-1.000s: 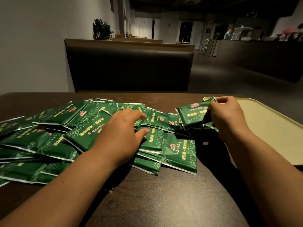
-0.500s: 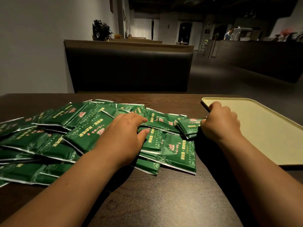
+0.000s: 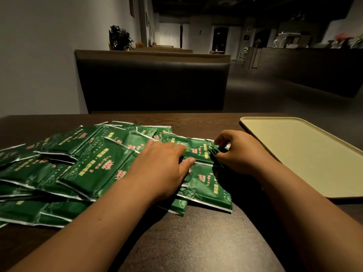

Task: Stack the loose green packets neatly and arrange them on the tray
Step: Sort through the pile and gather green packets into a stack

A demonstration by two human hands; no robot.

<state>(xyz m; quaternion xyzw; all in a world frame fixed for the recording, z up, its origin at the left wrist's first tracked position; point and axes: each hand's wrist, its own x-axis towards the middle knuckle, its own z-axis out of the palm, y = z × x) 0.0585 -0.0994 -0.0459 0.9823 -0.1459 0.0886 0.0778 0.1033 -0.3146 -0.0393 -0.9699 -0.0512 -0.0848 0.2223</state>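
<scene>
Head: right hand (image 3: 238, 154) back (on packets (image 3: 200, 152))

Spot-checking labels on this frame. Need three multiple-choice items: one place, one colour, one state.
1. Where does the tray lie from the packets?
A) left
B) right
C) under them
2. What colour is the tray?
A) red
B) blue
C) cream
3. The left hand is
A) flat on the packets
B) on the tray
C) raised clear of everything

Answers:
1 B: the tray sits to the right of the packets.
2 C: its surface is pale cream.
3 A: its straight fingers lie on the packets.
</scene>
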